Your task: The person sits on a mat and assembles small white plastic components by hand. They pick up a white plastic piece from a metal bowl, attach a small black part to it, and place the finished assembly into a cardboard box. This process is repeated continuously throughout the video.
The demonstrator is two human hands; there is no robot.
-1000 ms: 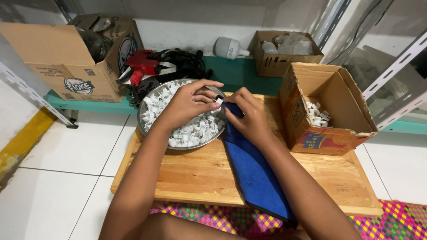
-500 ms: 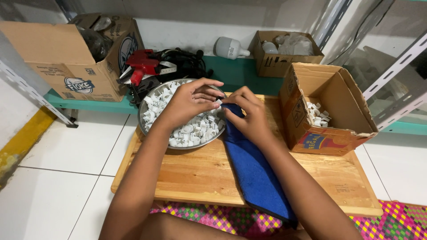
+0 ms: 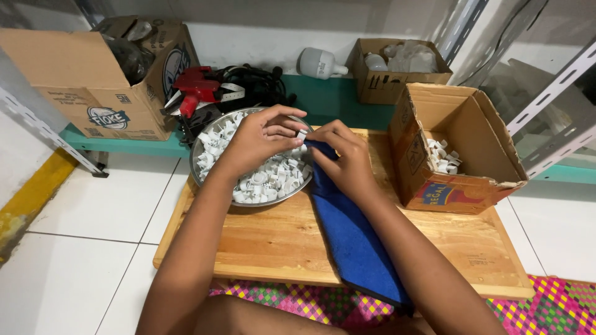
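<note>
Hands together: left hand [image 3: 257, 139] pinches small white plastic piece [image 3: 302, 134]; right hand [image 3: 345, 155] grips blue cloth [image 3: 351, 232] beside round metal bowl [image 3: 205, 133].

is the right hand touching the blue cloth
Touching: the head view shows the right hand resting on the blue cloth's upper end, fingers pinching it.

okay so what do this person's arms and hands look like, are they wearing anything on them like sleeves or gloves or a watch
Both arms are bare from the bottom of the picture up to the fingers: no sleeves show. The left hand and right hand have no gloves, and no watch, bracelet or ring can be seen on them. The nails look short and unpainted.
</note>
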